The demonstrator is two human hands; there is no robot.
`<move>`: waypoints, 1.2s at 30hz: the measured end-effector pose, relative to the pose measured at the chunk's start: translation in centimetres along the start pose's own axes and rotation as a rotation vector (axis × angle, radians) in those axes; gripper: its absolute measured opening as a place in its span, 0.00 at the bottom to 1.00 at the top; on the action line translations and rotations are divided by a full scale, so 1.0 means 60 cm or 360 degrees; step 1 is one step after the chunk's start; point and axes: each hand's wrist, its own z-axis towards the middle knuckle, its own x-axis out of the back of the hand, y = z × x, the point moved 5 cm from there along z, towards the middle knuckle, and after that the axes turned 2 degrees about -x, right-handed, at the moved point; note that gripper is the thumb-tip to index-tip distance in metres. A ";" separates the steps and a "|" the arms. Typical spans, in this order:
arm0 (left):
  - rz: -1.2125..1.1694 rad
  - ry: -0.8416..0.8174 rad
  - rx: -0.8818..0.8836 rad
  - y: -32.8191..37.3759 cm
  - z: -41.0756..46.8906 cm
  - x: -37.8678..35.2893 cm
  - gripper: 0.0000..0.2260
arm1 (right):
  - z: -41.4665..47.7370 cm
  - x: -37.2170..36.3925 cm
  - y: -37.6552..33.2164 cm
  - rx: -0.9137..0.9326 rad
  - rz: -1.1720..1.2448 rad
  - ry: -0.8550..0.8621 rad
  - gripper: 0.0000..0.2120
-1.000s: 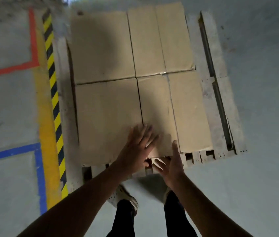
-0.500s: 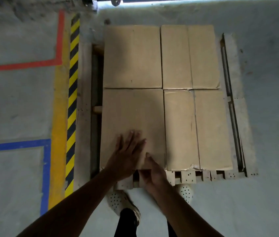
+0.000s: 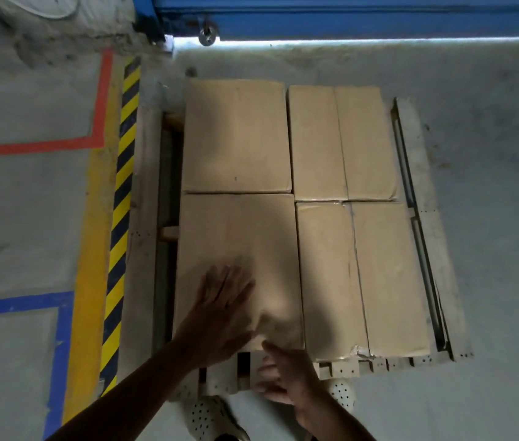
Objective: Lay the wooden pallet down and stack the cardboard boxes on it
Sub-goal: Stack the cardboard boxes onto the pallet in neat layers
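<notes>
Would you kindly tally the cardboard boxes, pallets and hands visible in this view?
Cardboard boxes: 4 tops showing
Wooden pallet: 1
Hands: 2, left hand and right hand
Total: 7

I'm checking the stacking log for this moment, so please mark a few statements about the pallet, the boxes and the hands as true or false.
1. The wooden pallet lies flat on the floor. True.
2. The left hand rests flat, fingers straight, on top of the near-left box. True.
3. The right hand holds a box up in the air. False: it is low at the near edge of the near-left box, by the pallet's front, and lifts nothing.
4. The striped tape runs along the pallet's right side. False: it runs along the left side.
</notes>
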 end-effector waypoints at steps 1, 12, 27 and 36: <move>-0.0036 0.0031 0.0079 -0.018 0.007 0.004 0.37 | 0.006 0.013 -0.015 0.0253 -0.0225 0.0102 0.14; -0.1030 0.0915 0.1509 -0.311 0.212 0.110 0.26 | 0.048 0.046 -0.433 0.1704 -0.1132 0.1005 0.22; -0.1461 0.0778 0.1391 -0.348 0.253 0.082 0.22 | 0.096 0.013 -0.585 0.1084 -0.1213 0.1270 0.17; -0.1579 0.0750 0.1391 -0.334 0.228 0.065 0.24 | 0.090 0.027 -0.561 0.0964 -0.1068 0.1198 0.17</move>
